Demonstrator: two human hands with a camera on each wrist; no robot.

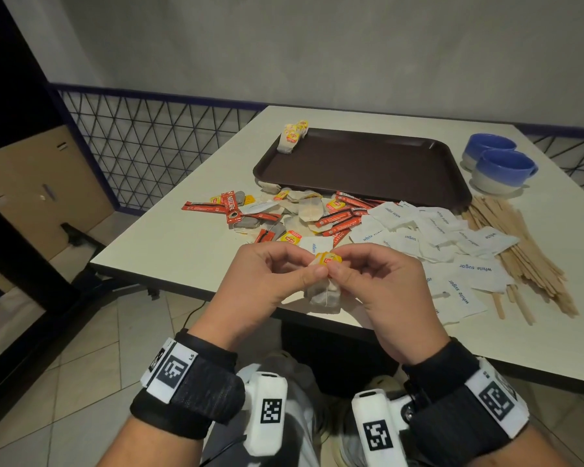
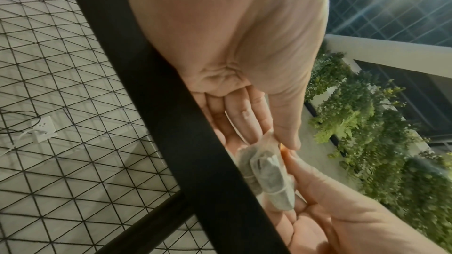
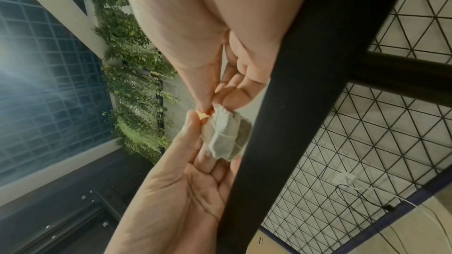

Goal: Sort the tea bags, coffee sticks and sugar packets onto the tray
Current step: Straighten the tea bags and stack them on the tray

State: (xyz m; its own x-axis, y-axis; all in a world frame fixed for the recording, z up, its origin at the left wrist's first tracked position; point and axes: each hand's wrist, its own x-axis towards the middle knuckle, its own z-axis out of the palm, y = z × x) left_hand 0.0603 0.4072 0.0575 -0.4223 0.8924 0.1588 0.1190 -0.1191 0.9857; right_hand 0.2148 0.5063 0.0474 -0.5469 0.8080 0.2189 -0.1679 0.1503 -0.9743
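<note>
Fingers: my left hand (image 1: 267, 274) and right hand (image 1: 381, 281) both pinch one tea bag (image 1: 324, 291).
Place: near table (image 1: 182, 244) edge.
Tray (image 1: 368, 163): far.

Both hands meet over the near edge of the counter (image 1: 182, 251): the left hand (image 1: 267, 274) and the right hand (image 1: 381, 281) pinch one tea bag (image 1: 324, 291) by its yellow tag (image 1: 329, 259). More tea bags (image 1: 292, 138) lie at the far left corner of the brown tray (image 1: 385, 163).

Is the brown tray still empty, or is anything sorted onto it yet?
Not empty: a few tea bags sit at the tray far left corner; the rest is bare.
</note>
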